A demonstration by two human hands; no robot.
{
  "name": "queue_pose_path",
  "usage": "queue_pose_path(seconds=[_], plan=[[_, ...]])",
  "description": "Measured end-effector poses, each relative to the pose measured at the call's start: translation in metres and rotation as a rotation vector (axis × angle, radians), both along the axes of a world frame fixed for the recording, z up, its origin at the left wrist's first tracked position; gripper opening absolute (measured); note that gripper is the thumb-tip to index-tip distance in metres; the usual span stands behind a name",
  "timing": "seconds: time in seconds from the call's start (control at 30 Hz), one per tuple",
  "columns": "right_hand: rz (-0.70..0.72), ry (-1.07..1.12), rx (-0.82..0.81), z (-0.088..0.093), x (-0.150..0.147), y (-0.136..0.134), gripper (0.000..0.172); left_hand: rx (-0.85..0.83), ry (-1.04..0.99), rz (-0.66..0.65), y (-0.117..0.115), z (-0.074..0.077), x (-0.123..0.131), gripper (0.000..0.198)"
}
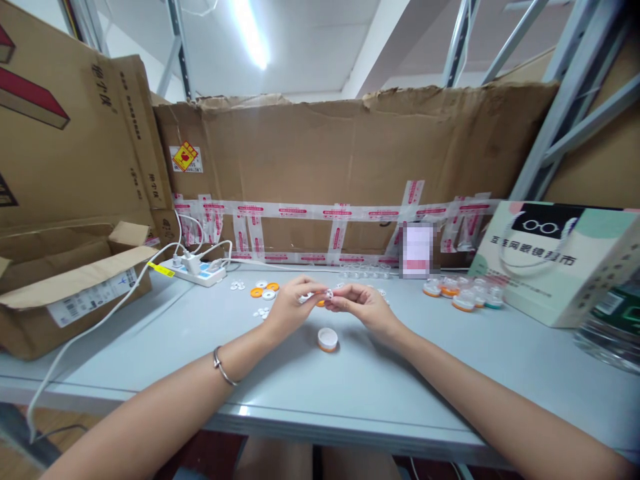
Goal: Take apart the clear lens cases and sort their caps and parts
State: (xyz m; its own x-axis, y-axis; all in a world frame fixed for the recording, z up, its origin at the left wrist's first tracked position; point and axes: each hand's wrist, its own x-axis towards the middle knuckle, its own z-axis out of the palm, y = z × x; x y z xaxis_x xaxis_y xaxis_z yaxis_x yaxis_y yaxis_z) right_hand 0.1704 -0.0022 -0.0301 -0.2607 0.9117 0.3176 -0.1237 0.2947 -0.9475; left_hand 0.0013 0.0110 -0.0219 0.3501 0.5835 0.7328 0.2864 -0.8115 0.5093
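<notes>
My left hand point(291, 304) and my right hand point(361, 303) meet above the middle of the grey table point(350, 387), fingers pinched together on a small white and orange round part point(325, 297) held between them. A white and orange cap point(327, 339) lies on the table just below my hands. Small orange and white rings point(265, 291) lie to the left of my left hand, with tiny white discs point(261, 311) nearby. A silver bangle point(224, 368) sits on my left wrist.
A white power strip point(195, 270) with cables lies at the back left beside an open cardboard box point(75, 287). Assembled orange and teal pieces point(463, 293) cluster at the right, next to a printed box point(555, 260). A taped cardboard wall point(350, 173) closes the back.
</notes>
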Motion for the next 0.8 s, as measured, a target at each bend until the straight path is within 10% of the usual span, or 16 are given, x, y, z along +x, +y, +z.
queue_pose_path(seconds=[0.8], plan=[[-0.108, -0.119, -0.015, -0.0036, -0.0007, 0.0007, 0.029, 0.391, 0.33, 0.109, 0.0039, -0.0114, 0.0022, 0.015]])
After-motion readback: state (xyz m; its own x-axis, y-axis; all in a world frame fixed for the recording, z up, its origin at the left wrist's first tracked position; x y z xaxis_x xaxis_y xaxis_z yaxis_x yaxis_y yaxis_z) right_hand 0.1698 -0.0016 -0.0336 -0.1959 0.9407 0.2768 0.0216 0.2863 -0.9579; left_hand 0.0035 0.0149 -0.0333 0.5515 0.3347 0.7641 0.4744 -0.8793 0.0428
